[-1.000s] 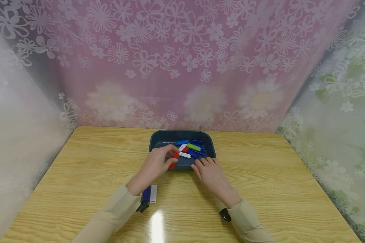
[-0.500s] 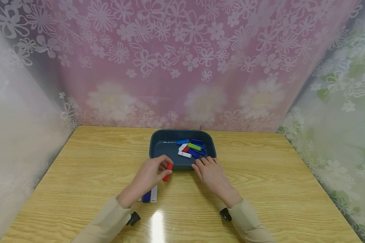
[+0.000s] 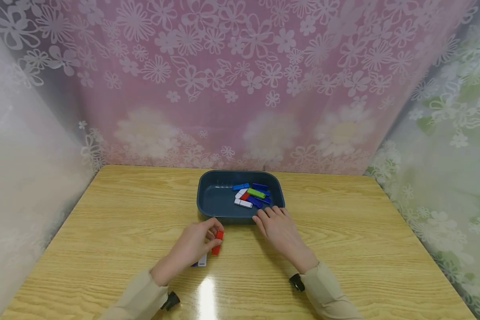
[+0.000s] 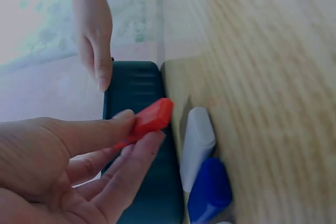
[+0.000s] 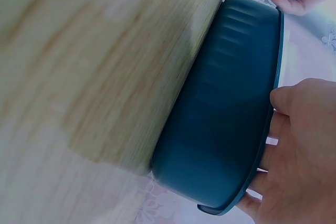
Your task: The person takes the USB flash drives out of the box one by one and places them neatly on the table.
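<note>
My left hand (image 3: 190, 244) pinches a red USB stick (image 3: 215, 250) between thumb and fingertips, in front of the bin. In the left wrist view the red USB stick (image 4: 155, 116) points outward past the fingertips. Close by on the table stand a white USB stick (image 4: 198, 132) and a blue one (image 4: 210, 190), side by side; the hand partly hides this row in the head view. My right hand (image 3: 281, 233) holds the dark teal bin (image 3: 216, 203) at its front right, thumb at the rim (image 5: 277, 72) and fingers over it.
Inside the bin, toward its right, lie several USB sticks: a green one (image 3: 256, 193), a white one (image 3: 243, 203), a light blue one (image 3: 240, 187), plus red and darker blue ones. A pink flowered curtain (image 3: 232, 89) hangs behind the wooden table (image 3: 324, 200).
My left hand has lifted the red USB stick out of the bin and brought it toward me, beside the row on the table. My right hand stays at the rim.
</note>
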Action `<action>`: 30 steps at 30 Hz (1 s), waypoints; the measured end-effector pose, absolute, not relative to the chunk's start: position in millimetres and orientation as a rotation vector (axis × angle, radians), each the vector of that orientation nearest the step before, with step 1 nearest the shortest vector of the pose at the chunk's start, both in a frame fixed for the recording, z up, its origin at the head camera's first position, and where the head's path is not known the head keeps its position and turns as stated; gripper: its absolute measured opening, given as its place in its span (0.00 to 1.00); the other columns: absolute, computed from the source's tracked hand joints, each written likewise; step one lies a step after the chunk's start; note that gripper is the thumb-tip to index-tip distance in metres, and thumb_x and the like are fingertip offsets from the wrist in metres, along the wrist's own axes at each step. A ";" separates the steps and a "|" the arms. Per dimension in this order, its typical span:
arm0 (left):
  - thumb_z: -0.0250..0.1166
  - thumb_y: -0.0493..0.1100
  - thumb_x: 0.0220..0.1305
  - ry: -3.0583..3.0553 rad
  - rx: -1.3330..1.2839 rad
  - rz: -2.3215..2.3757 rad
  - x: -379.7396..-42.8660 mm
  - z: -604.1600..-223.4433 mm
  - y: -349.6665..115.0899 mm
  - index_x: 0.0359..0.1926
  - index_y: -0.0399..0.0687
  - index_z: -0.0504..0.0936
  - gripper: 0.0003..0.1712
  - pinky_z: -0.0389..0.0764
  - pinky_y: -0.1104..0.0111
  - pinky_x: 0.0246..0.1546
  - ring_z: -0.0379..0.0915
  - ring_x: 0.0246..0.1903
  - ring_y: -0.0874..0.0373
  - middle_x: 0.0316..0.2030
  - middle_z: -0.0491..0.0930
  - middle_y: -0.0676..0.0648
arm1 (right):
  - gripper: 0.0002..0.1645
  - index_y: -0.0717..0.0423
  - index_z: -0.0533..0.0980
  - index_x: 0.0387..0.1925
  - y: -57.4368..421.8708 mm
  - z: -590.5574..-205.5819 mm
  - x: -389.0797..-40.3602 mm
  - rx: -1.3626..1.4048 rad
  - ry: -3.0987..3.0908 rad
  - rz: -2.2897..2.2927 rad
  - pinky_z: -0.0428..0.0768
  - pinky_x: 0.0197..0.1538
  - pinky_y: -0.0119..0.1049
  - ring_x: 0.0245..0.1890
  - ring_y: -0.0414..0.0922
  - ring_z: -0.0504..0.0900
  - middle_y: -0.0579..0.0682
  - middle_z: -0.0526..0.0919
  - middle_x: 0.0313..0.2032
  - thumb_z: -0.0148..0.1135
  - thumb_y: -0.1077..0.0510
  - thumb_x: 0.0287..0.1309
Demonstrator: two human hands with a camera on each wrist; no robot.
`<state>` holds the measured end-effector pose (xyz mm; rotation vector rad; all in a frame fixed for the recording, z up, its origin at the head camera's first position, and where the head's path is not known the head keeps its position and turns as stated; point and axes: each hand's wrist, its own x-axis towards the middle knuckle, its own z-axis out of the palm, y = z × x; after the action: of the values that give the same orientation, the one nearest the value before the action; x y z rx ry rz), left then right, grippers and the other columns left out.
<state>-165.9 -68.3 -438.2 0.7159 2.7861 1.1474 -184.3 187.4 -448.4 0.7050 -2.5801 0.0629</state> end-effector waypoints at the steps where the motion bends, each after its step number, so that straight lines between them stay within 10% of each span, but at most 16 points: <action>1: 0.73 0.33 0.59 2.779 0.732 1.138 -165.0 -439.3 -68.8 0.43 0.46 0.81 0.13 0.83 0.69 0.34 0.84 0.33 0.57 0.36 0.85 0.50 | 0.12 0.55 0.79 0.39 187.5 -448.8 -184.5 0.706 -2.576 0.063 0.77 0.48 0.47 0.37 0.51 0.79 0.51 0.83 0.33 0.57 0.51 0.73; 30: 0.80 0.43 0.52 2.922 0.767 0.796 -165.5 -449.1 -71.7 0.44 0.44 0.86 0.19 0.76 0.57 0.45 0.72 0.41 0.51 0.41 0.82 0.47 | 0.12 0.56 0.78 0.38 188.0 -447.4 -183.6 0.720 -2.562 0.091 0.76 0.46 0.47 0.34 0.51 0.77 0.51 0.81 0.31 0.57 0.51 0.73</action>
<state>-165.5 -71.7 -449.1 0.7667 2.9218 0.7958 -183.6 188.0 -447.4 0.7205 -2.5623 0.0907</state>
